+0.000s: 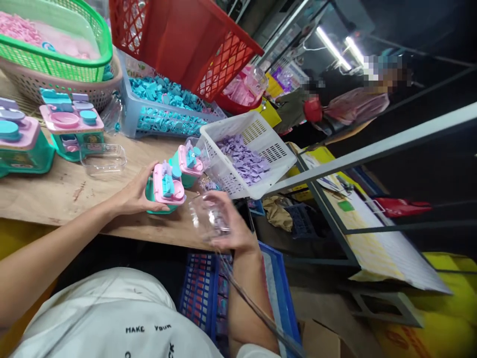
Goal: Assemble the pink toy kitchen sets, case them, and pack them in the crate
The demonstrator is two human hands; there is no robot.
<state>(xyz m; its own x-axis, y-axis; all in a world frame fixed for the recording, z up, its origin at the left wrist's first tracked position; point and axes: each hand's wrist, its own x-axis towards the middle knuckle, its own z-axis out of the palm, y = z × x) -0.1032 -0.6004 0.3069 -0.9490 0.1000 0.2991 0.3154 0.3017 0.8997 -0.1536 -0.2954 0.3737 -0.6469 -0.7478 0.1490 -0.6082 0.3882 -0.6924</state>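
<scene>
My left hand (pixel 138 195) is wrapped round a small pink and teal toy kitchen (pixel 168 185) on the wooden table. Blue and pink pieces sit on its top. Close behind it stands a second toy kitchen (pixel 189 163) of the same kind. To the right, my right hand (pixel 233 223) grips a clear plastic cover (pixel 209 216), smeared by motion and apart from the toy. Another clear plastic cover (pixel 103 158) lies on the table at the left, beside a toy kitchen (pixel 72 122) with a pink plate and a blue pot.
A white basket (pixel 257 130) of purple pieces stands at the table's right end. Behind are a blue crate (pixel 130 117) of turquoise pieces, a tilted red crate (pixel 175 42) and a green basket (pixel 74 63). A metal bar (pixel 372 144) crosses the right side. People are in the background.
</scene>
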